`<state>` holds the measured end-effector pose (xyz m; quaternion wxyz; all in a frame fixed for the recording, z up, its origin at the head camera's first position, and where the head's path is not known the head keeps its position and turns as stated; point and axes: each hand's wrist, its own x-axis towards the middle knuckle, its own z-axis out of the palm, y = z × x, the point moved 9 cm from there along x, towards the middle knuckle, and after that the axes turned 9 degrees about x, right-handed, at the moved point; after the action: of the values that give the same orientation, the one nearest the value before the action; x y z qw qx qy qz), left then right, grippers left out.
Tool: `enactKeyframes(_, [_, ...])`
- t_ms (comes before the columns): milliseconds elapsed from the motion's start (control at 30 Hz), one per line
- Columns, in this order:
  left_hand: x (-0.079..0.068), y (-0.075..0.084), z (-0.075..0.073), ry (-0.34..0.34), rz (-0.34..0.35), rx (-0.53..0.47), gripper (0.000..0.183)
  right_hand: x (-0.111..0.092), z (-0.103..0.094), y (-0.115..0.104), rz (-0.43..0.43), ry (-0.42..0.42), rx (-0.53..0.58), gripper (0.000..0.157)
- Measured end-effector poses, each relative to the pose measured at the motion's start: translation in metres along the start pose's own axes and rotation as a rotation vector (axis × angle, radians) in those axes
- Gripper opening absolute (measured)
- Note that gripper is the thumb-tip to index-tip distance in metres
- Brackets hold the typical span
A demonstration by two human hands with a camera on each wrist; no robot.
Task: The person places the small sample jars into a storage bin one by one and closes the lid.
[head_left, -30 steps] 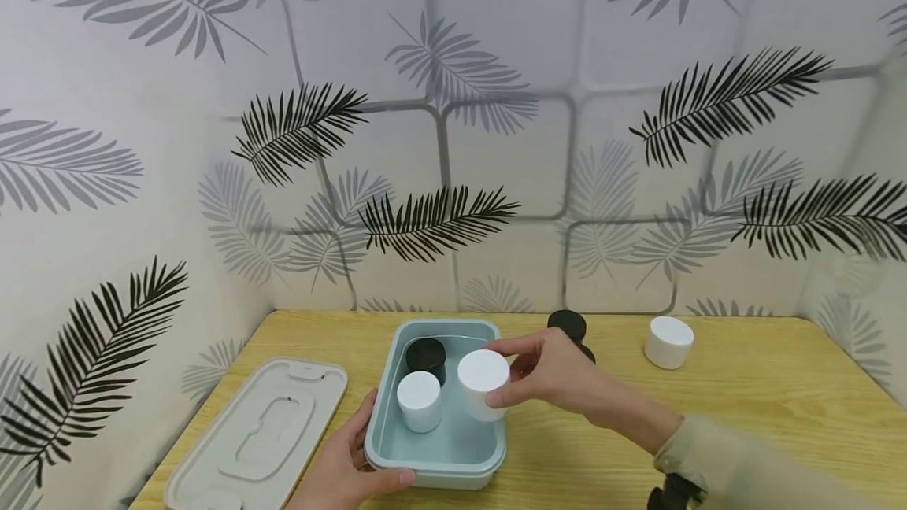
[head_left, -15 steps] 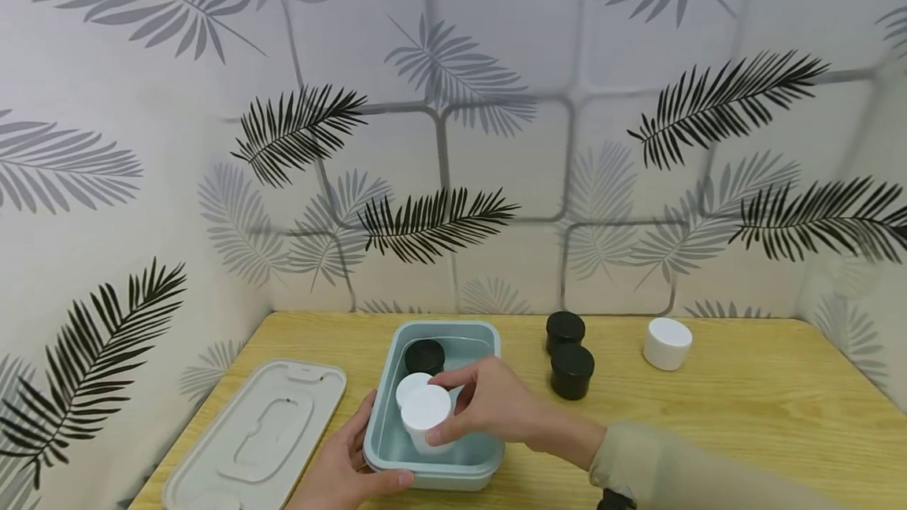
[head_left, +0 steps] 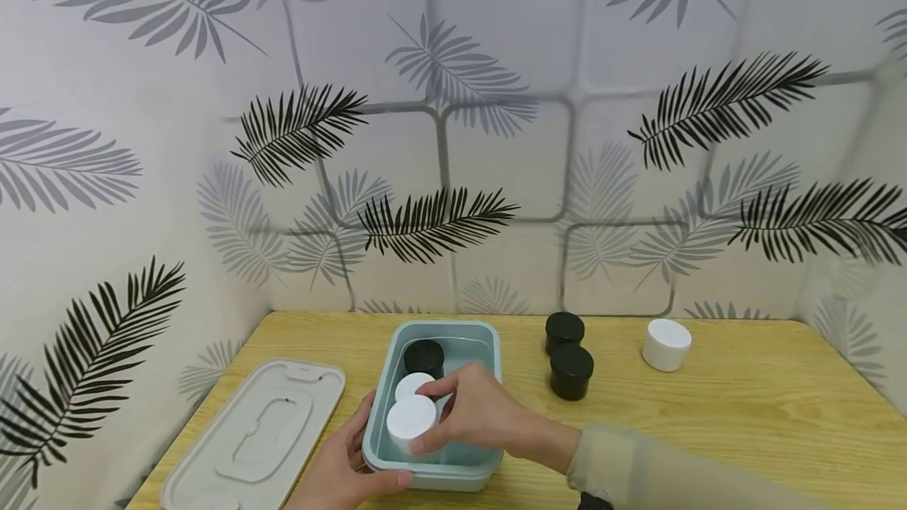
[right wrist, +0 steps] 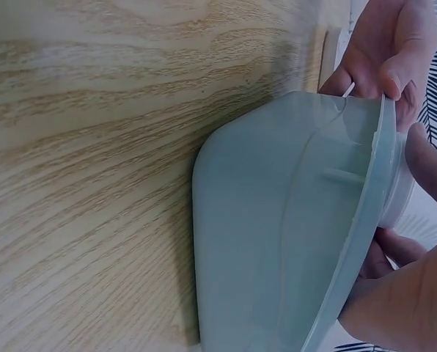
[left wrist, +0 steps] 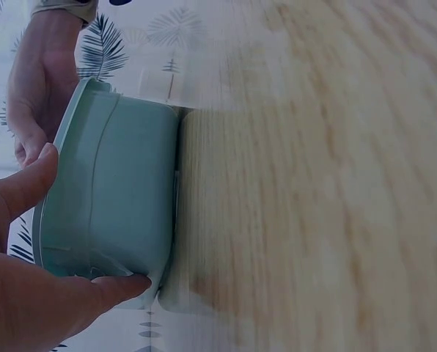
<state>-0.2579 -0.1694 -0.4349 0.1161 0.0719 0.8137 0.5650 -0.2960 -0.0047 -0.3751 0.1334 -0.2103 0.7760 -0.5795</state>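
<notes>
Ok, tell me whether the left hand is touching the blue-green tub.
Touching: the left wrist view shows the left hand gripping the blue-green tub, one digit lying against its outer wall.

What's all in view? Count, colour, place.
Table: 1, yellow wood-grain, across the foreground
Backdrop: 1, pale, leaf-print, behind the table
Container: 1, light blue-green, on the table
Lid: 1, off-white, left of the container
Held jar: 1, white, in the container
Inner jars: 2, white and black, behind the held jar
Outer black jars: 2, black, right of the container
Outer white jar: 1, white, farthest right
Sleeve: 1, beige, lower right
Wrist item: 1, black, by the sleeve
Left grip: 1, bare, holding the container
Right grip: 1, bare, pinching the held jar
</notes>
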Motion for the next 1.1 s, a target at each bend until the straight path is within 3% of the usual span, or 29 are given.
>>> enactKeyframes(467, [0.000, -0.004, 0.000, -0.013, 0.011, 0.000, 0.115, 0.002, 0.008, -0.001, -0.031, -0.010, -0.054, 0.053])
enactKeyframes(1100, [0.001, -0.003, 0.000, 0.004, -0.033, 0.018, 0.115, 0.004, 0.011, 0.000, -0.077, -0.024, -0.109, 0.049])
